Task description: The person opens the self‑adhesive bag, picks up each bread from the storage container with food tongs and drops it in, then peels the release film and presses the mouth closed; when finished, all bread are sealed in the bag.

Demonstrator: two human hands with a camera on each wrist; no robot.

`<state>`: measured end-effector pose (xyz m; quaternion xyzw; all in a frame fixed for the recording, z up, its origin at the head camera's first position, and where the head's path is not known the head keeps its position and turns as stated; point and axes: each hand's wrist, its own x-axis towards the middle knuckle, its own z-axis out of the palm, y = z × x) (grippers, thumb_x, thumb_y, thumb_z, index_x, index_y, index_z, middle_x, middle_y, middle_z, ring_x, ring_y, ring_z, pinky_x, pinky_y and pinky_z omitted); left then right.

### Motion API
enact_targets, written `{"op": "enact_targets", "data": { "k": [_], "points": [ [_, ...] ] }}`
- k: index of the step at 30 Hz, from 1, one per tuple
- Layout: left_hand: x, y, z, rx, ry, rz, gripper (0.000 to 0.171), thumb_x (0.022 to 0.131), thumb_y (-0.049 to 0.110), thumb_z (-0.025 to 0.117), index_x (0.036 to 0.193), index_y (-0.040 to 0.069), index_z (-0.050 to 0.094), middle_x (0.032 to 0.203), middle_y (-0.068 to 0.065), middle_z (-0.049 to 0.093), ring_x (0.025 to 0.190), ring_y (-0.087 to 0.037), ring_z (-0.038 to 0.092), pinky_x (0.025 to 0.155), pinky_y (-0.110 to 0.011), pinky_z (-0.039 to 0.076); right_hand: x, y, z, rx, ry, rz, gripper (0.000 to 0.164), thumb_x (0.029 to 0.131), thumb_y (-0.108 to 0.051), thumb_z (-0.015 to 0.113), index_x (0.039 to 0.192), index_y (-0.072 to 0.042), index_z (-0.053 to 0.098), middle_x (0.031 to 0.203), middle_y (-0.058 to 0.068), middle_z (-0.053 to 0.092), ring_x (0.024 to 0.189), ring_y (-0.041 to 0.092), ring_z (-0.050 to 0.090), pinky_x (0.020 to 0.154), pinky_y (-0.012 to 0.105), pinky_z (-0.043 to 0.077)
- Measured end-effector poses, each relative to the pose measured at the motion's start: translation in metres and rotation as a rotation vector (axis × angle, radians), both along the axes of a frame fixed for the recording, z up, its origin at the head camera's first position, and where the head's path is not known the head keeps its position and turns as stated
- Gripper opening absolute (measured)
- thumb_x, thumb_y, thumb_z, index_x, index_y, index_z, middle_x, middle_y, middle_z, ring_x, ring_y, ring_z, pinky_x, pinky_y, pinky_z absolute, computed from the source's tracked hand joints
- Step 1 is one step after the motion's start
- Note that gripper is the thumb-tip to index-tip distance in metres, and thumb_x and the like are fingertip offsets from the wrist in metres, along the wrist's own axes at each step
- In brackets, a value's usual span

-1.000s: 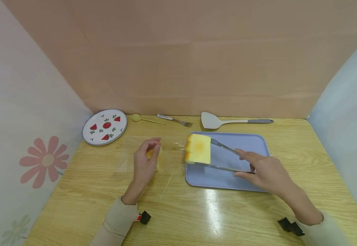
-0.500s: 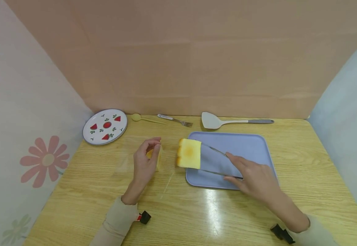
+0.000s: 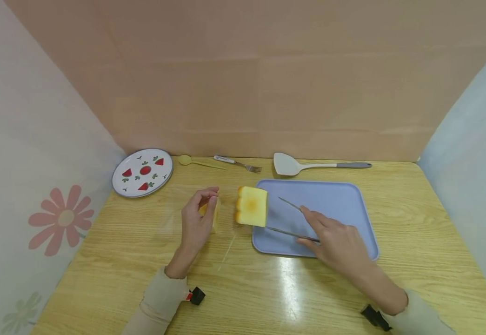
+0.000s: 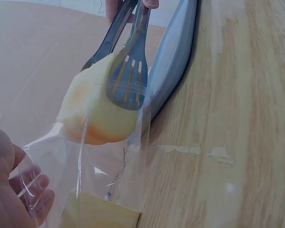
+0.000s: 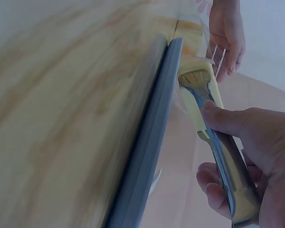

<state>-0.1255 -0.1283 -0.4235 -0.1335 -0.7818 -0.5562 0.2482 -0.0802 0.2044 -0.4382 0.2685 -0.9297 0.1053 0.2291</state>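
Note:
My right hand [image 3: 340,242] grips metal tongs [image 3: 290,233], whose slotted ends [image 4: 128,80] clasp a yellow bread slice [image 3: 252,207] with browned edges. The slice hangs over the left edge of the blue tray [image 3: 309,246]. In the left wrist view its lower end lies at the mouth of a clear plastic bag [image 4: 90,161], seen through the film. My left hand [image 3: 198,216] holds the bag's side, fingers curled at its edge. Another bread piece [image 4: 99,213] sits inside the bag, partly hidden by that hand in the head view.
Along the back of the wooden table lie a fruit-patterned plate [image 3: 136,186], a yellow spoon [image 3: 185,160], a fork [image 3: 251,168] and a white spatula [image 3: 286,164] with a grey handle end. Walls stand behind and at both sides.
My right hand has moved left with the tongs and bread slice, from over the tray to beside my left hand. The left hand has stayed in place.

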Motion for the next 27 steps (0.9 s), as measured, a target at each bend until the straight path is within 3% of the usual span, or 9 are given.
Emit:
{"op": "enact_targets", "data": {
  "k": [9,17,21,24,27],
  "points": [
    [0.001,0.001,0.004,0.025,-0.015,0.023,0.009,0.099,-0.004,0.060,0.101,-0.012,0.064,0.115,-0.024,0.071,0.105,-0.040,0.069,0.092,-0.053,0.056,0.003,-0.007,-0.002,0.038,0.060,0.025,0.083,0.072,-0.045,0.089,0.140,-0.009,0.060,0.109,0.014,0.076,0.070,0.029,0.073,0.037,0.033,0.046],
    [0.002,0.002,0.005,0.027,-0.022,0.033,0.008,0.099,-0.004,0.062,0.101,-0.012,0.064,0.116,-0.023,0.071,0.107,-0.038,0.069,0.093,-0.051,0.056,0.008,-0.005,0.001,0.062,0.100,0.045,0.081,0.075,-0.046,0.084,0.142,-0.009,0.059,0.110,0.015,0.075,0.064,0.027,0.070,0.038,0.032,0.046],
    [-0.006,-0.002,-0.009,0.026,-0.010,0.031,0.008,0.099,-0.003,0.062,0.101,-0.010,0.064,0.115,-0.024,0.070,0.106,-0.038,0.069,0.092,-0.052,0.056,0.005,-0.005,0.005,0.068,0.055,0.060,0.083,0.073,-0.045,0.089,0.142,-0.009,0.059,0.111,0.011,0.075,0.066,0.024,0.071,0.038,0.026,0.043],
    [-0.014,-0.006,-0.025,0.018,0.009,0.028,0.007,0.099,-0.001,0.063,0.101,-0.007,0.065,0.116,-0.023,0.071,0.106,-0.034,0.070,0.092,-0.051,0.057,-0.002,-0.007,0.009,0.062,-0.029,0.064,0.082,0.073,-0.047,0.090,0.141,-0.010,0.060,0.111,0.009,0.075,0.062,0.018,0.069,0.039,0.020,0.038],
    [-0.016,-0.008,-0.032,-0.009,0.022,0.015,0.005,0.100,0.001,0.063,0.102,-0.003,0.066,0.117,-0.019,0.071,0.107,-0.030,0.070,0.091,-0.046,0.058,-0.009,-0.007,0.013,0.044,-0.139,0.053,0.079,0.076,-0.051,0.087,0.140,-0.012,0.062,0.112,0.007,0.076,0.058,0.013,0.066,0.041,0.019,0.037]
  ]
}}
